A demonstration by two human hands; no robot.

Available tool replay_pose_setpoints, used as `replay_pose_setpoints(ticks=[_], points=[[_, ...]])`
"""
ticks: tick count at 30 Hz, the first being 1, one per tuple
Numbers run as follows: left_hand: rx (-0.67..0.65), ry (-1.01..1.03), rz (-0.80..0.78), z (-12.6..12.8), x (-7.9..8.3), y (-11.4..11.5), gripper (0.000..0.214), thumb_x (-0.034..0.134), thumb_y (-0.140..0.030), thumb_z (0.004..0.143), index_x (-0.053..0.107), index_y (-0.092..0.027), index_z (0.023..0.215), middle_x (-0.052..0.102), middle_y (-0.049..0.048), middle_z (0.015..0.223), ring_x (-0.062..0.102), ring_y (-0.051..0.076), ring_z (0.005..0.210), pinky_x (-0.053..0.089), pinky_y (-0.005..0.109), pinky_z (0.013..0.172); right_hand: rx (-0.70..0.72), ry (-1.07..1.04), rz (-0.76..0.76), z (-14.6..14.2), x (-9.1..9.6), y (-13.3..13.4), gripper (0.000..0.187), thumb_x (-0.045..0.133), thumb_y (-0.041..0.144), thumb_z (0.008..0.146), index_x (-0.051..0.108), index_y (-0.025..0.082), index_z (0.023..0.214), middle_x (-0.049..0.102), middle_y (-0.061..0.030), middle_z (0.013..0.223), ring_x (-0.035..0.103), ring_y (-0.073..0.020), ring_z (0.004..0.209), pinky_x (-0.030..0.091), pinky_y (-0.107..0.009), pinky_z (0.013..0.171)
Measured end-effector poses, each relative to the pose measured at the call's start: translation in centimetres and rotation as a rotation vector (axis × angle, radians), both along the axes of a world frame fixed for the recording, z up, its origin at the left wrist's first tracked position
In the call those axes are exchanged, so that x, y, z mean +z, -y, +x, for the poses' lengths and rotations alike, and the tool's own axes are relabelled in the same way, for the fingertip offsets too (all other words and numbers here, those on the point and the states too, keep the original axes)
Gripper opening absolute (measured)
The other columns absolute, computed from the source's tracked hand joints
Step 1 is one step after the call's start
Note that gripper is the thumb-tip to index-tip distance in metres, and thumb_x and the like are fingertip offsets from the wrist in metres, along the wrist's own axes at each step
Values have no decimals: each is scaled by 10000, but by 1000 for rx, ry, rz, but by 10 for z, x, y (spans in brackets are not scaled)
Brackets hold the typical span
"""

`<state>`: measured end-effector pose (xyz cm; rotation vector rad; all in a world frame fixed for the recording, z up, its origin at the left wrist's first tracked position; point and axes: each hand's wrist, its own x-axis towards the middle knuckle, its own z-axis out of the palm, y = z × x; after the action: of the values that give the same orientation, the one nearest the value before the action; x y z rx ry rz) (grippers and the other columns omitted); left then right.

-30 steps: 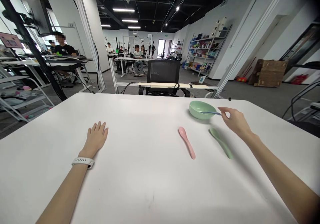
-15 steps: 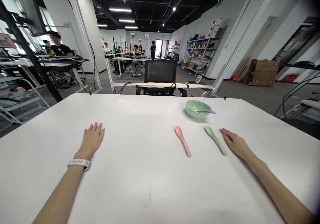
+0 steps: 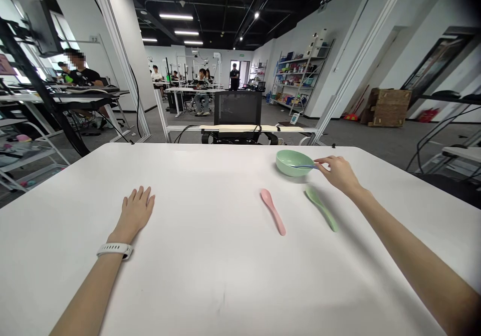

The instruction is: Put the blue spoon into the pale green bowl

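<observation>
My left hand point(image 3: 136, 210) lies flat on the white table point(image 3: 180, 266), fingers spread, with nothing under it that I can see. Over at the far right, my right hand point(image 3: 337, 172) pinches the handle end of a blue spoon point(image 3: 302, 165). That spoon's other end rests inside a light green bowl point(image 3: 285, 166), which stands upright. Below the bowl a pink spoon point(image 3: 273, 212) and a green spoon point(image 3: 321, 209) lie on the tabletop, side by side and apart. The green one is under and left of my right forearm.
Past the table's far edge stand a black mesh chair point(image 3: 238, 108) and a metal frame point(image 3: 161, 115). A white cart point(image 3: 30, 150) is beyond the left edge. Several people sit or stand farther back, near shelves point(image 3: 300, 75) and desks.
My right hand has lifted from beside the green spoon, moved up to the bowl, and closed on the blue spoon's handle. My left hand stays flat. The view has shifted slightly.
</observation>
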<state>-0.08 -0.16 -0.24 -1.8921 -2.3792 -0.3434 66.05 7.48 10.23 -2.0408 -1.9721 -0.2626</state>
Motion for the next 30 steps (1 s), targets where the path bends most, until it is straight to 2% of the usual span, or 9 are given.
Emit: replay_pose_setpoints(ticks=[3,7,9,12,15,18,21,26,30], points=[[5,-10,14,0,-1,0,728,203,-424,1096,542,-106,1657,486,217,1768,421,396,1658,337,633,1345,-11,116,-123,-16,15,-26,379,538,341,1090,844,139,1186,804,-222,1317,634,-353,1229,459,-465,1072],[5,-21,47,-1,-4,-1,700,234,-412,1094,570,-130,1640,513,204,1754,436,382,1651,344,620,1342,-33,130,-178,-28,16,-53,225,718,326,992,868,159,977,842,-221,1104,676,-355,1203,473,-459,1058],[2,-24,53,0,-5,-1,694,241,-402,1093,574,-130,1637,515,205,1753,436,382,1650,348,616,1339,-51,121,-199,-32,14,-60,210,739,340,963,867,177,930,844,-202,1019,717,-350,1128,504,-455,1017],[-2,-32,50,0,-4,0,692,245,-394,1092,566,-122,1642,513,212,1752,438,388,1647,352,622,1334,-72,78,-220,-35,15,-61,186,717,284,959,873,183,961,854,-177,1036,752,-311,1013,525,-391,909],[3,-28,36,1,-2,1,695,238,-388,1093,555,-115,1649,503,215,1758,428,389,1653,343,626,1338,-91,22,-195,-32,21,-48,274,634,234,1013,872,152,1121,850,-185,1175,753,-279,1043,497,-326,830],[-3,-15,24,2,-1,1,708,221,-396,1098,544,-101,1654,485,218,1769,411,394,1662,332,625,1345,-118,-19,-129,-18,28,-25,431,536,300,1075,810,97,1340,814,-211,1311,737,-283,1094,496,-328,853],[0,-6,27,0,-3,1,710,219,-416,1100,550,-118,1653,490,203,1770,410,388,1662,330,621,1349,-182,-100,-53,5,23,4,497,539,348,1042,795,65,1360,819,-216,1268,729,-295,1003,505,-358,865],[2,16,45,-3,-5,-1,701,248,-433,1096,561,-137,1649,496,197,1768,416,391,1660,335,623,1352,-378,-282,17,53,-15,55,402,617,409,912,863,173,1125,842,-179,1068,705,-320,819,496,-411,735],[-7,20,32,0,2,0,706,245,-409,1094,557,-96,1644,489,226,1763,417,408,1657,339,645,1347,-489,-358,8,79,-49,82,334,637,421,848,857,218,996,843,-177,1038,724,-355,860,496,-425,738]])
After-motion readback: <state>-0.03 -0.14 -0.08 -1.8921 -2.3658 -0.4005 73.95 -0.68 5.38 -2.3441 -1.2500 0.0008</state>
